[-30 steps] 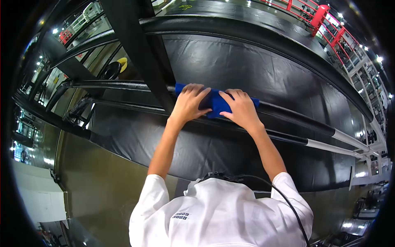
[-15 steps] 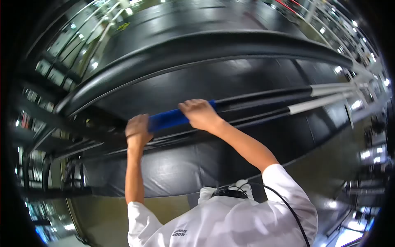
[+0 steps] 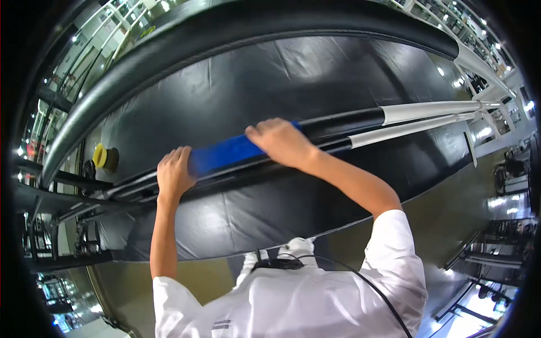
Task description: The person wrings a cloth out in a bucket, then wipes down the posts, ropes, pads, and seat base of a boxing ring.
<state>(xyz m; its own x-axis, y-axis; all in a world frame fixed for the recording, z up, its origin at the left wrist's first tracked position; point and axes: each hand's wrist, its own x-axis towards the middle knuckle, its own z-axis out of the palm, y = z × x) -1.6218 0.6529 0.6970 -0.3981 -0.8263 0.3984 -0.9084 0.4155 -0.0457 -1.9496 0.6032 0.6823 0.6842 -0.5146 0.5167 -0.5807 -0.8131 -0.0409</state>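
A blue cloth-like strip (image 3: 225,153) lies along a black padded rope (image 3: 341,124), stretched between my two hands. My left hand (image 3: 176,170) is closed round its left end, where the blue is smeared by motion. Near the other end, my right hand (image 3: 282,142) has its fingers curled over the strip and the rope, and a bit of blue shows beyond it. Whether the strip wraps fully round the rope is hidden. Just below runs a second black rope (image 3: 332,147), apart from my fingers.
A thick black padded rope (image 3: 270,25) arcs across the top. White sleeves (image 3: 431,111) cover the ropes at right. Behind them spreads a black mat (image 3: 315,62), with a yellow-ended roll (image 3: 100,156) at left. A black cable (image 3: 360,276) crosses my white shirt.
Both hands and the blue strip have shifted right along the rope, closer to the white sleeves. The view has tilted down, and the yellow-ended roll now shows at left.
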